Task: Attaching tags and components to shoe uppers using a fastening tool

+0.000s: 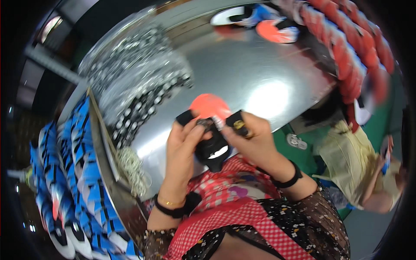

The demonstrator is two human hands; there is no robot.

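Observation:
Over the near edge of the metal table [203, 52], I hold a shoe upper with an orange-red front [210, 105] and a black rear part [208, 152] that has a white patch. My left hand [184, 138] is closed on its left side, thumb and fingers together near a dark piece at the opening. My right hand [248, 133] grips the right side, beside a black piece with a gold-coloured mark. Motion blurs the fine detail between my fingers. Black fabric also shows by the fingers of both hands.
Clear plastic bags [143, 65] of small black-and-white parts lie at the left, beside a tangle of white cord [131, 167]. Blue uppers [86, 173] hang in strings at far left, and red-orange ones [333, 39] at far right. Two loose uppers [277, 31] rest at the back. A co-worker's arm [377, 190] shows at right.

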